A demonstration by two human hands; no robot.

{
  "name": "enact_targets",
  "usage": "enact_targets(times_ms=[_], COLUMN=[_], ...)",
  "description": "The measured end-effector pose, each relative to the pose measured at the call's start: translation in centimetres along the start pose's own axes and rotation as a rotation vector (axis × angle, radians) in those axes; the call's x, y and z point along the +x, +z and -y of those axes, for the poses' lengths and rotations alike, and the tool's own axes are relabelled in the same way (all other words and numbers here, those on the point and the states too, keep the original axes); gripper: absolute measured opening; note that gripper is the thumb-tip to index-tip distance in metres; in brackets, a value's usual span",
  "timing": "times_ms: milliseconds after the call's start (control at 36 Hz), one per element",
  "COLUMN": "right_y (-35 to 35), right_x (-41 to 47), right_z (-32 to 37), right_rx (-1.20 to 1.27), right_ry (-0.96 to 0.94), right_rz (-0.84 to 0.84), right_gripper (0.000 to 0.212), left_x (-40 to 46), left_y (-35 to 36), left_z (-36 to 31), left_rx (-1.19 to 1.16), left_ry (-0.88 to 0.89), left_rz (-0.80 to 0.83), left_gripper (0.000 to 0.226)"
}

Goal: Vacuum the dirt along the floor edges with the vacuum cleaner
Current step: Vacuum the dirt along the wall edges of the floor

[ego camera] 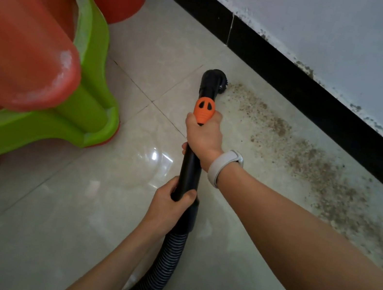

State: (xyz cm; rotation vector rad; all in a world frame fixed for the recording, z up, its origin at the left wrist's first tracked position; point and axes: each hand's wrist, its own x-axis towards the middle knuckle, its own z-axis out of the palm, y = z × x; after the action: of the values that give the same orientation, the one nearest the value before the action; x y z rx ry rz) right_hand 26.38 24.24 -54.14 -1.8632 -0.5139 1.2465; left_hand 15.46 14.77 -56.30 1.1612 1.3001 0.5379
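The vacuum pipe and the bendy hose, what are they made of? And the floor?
The vacuum pipe looks like hard, smooth black plastic with an orange plastic piece. The bendy hose looks like ribbed black plastic; the ridges suggest it flexes. The floor looks like glossy pale tile: it mirrors light and has thin joint lines. Exact materials can't be confirmed.

Both arms outstretched, right hand (203, 135) ahead of left hand (169, 203), fingers (190, 121) of each curled tight.
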Motion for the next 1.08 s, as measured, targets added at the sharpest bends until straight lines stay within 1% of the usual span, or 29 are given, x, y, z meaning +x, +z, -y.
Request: enact_targets(times_ms=[83, 194, 361, 500, 611, 750, 889, 1083], right_y=[-1.2, -2.5, -2.3, -2.4, -2.8, -4.0, -5.6, -8.3], right_x=[-0.5, 0.1, 2.3, 2.8, 2.0, 1.0, -0.1, -2.1], right_z=[-0.5, -0.2, 2.2, 3.0, 2.3, 1.2, 0.1, -1.3], right_rx=[-0.002, 0.025, 0.098, 0.101, 0.090, 0.109, 0.164, 0.208], right_ry=[0.019, 0.031, 0.058, 0.067, 0.070, 0.085, 0.104, 0.129], right_rz=[0.013, -0.028, -0.017, -0.024, -0.042, -0.084, -0.144, -0.219], right_gripper=[0.040, 0.041, 0.042, 0.044, 0.040, 0.042, 0.041, 0.031], left_x=[-1.0, -0.4, 2.5, 3.2, 2.3, 1.1, 0.1, -1.5], left_y=[0.9, 1.6, 1.0, 0.7, 0.9, 1.5, 2.3, 3.6], left_z=[0.0, -0.5, -2.7, -3.5, -3.1, -2.9, -2.5, -2.0], left_rx=[-0.011, 0.021, 0.017, 0.036, 0.047, 0.084, 0.133, 0.178], left_ry=[-0.004, 0.001, 0.021, 0.025, 0.014, 0.014, 0.019, 0.020], left_rz=[0.016, 0.044, 0.041, 0.053, 0.070, 0.104, 0.176, 0.270], left_gripper=[0.022, 0.018, 0.014, 0.017, 0.008, 0.008, 0.008, 0.011])
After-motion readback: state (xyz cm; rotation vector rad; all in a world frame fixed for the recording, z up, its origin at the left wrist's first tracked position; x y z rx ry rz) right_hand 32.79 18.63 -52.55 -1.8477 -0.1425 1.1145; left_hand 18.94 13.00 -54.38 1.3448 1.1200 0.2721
